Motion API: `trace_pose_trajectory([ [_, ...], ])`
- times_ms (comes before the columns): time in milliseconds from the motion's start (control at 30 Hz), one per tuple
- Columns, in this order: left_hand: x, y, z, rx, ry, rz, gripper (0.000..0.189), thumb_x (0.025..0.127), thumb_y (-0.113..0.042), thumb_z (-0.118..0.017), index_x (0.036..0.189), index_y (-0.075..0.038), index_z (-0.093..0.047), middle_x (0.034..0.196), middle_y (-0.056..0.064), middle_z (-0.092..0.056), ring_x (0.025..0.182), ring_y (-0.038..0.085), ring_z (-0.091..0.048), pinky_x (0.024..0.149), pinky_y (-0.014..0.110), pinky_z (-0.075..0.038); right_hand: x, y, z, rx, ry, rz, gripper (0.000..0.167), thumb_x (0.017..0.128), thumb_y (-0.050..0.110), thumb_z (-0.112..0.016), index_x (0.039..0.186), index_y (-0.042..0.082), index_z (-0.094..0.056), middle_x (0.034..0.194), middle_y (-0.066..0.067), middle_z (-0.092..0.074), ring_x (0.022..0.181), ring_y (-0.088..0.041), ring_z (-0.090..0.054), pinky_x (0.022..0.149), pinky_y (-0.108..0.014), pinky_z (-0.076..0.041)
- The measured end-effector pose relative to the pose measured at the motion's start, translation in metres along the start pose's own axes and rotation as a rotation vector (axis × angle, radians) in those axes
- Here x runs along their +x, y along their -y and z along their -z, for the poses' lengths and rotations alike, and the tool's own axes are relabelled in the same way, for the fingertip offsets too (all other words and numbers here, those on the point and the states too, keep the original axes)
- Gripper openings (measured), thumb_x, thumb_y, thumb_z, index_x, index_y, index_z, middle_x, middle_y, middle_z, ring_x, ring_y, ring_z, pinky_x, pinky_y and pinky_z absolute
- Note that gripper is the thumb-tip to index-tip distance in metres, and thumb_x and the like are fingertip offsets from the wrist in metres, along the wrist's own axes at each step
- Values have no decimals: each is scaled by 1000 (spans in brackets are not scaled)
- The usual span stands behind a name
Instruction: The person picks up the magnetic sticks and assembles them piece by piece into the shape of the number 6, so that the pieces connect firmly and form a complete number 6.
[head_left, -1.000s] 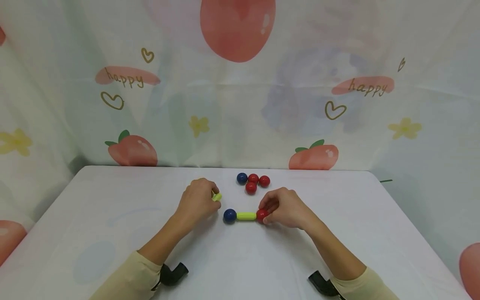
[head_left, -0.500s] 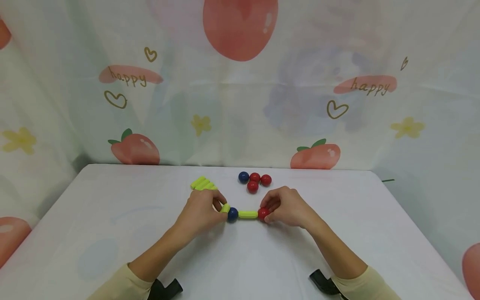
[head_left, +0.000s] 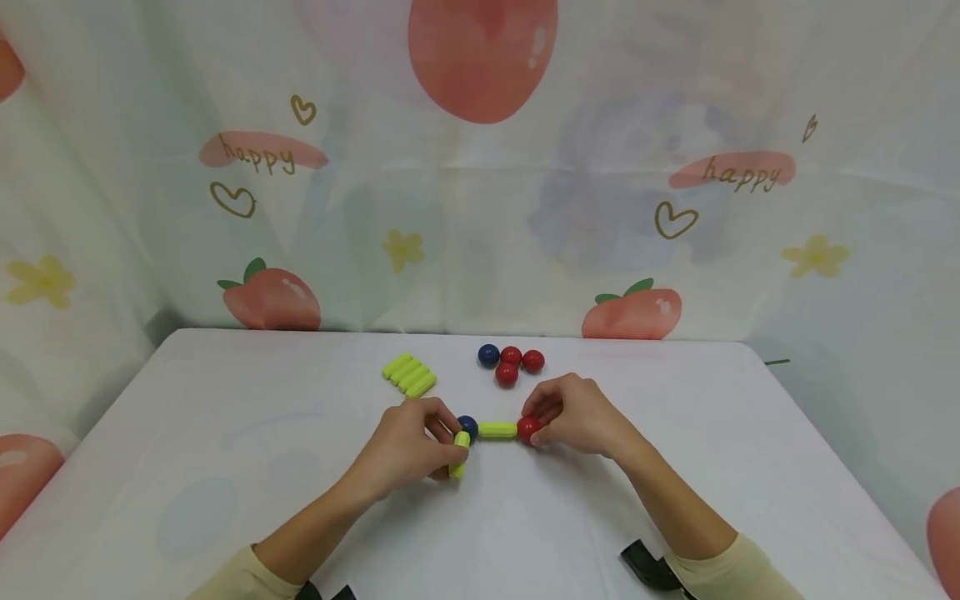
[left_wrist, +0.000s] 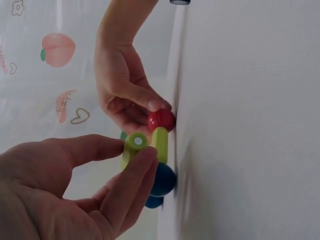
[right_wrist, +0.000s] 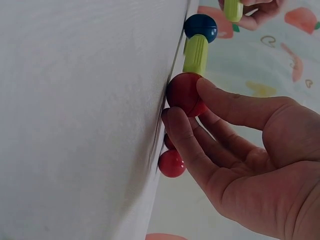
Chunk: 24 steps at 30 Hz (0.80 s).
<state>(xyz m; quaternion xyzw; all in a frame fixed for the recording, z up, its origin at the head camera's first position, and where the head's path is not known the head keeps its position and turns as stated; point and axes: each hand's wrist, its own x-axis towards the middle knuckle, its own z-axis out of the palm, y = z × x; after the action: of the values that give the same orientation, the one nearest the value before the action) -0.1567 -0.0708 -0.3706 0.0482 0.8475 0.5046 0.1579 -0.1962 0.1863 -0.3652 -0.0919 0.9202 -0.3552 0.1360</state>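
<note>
My left hand (head_left: 405, 446) pinches a yellow-green magnetic rod (head_left: 460, 457) between thumb and fingers; a round silvery dot shows on its end in the left wrist view. This rod is close beside a blue ball (head_left: 469, 427), pointing toward the front of the table. From the blue ball a second yellow-green rod (head_left: 497, 430) runs across to a red ball (head_left: 527, 427), all three in one line on the white table (head_left: 570, 533). My right hand (head_left: 577, 417) grips that red ball with thumb and fingertips, as the right wrist view (right_wrist: 186, 94) also shows.
Behind my left hand several yellow-green rods (head_left: 409, 375) lie side by side. Toward the back middle, a loose blue ball (head_left: 489, 356) sits against a cluster of red balls (head_left: 507, 375). A printed cloth (head_left: 465, 208) hangs behind the table's far edge.
My left hand has carried a rod from near the rod pile to the right and forward to the blue ball, turning it to point frontward. My right hand keeps its hold on the red ball.
</note>
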Motion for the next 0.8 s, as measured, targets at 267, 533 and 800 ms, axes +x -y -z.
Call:
trace_pose_trajectory([
  [267, 0, 6, -8, -78, 30, 32, 25, 84, -11, -84, 102, -6, -68, 88, 8, -67, 63, 16, -72, 65, 30, -62, -1, 0, 0, 7, 6, 7, 26, 80, 6, -88, 103, 10, -76, 95, -1, -75, 86, -15, -69, 81, -35, -62],
  [533, 2, 11, -12, -62, 16, 26, 25, 82, -10, -83, 100, -5, -66, 85, 8, -68, 62, 15, -71, 63, 29, -60, -1, 0, 1, 9, 6, 7, 25, 80, 6, -88, 103, 10, -76, 95, -1, -75, 86, -15, -70, 82, -35, -62],
  [800, 5, 13, -12, -58, 15, 41, 26, 85, -12, -83, 102, -5, -64, 88, 8, -67, 63, 15, -70, 65, 29, -61, -1, 0, 0, 2, 7, 17, 25, 80, 6, -88, 102, 10, -76, 94, -1, -75, 86, -14, -70, 82, -35, -62],
])
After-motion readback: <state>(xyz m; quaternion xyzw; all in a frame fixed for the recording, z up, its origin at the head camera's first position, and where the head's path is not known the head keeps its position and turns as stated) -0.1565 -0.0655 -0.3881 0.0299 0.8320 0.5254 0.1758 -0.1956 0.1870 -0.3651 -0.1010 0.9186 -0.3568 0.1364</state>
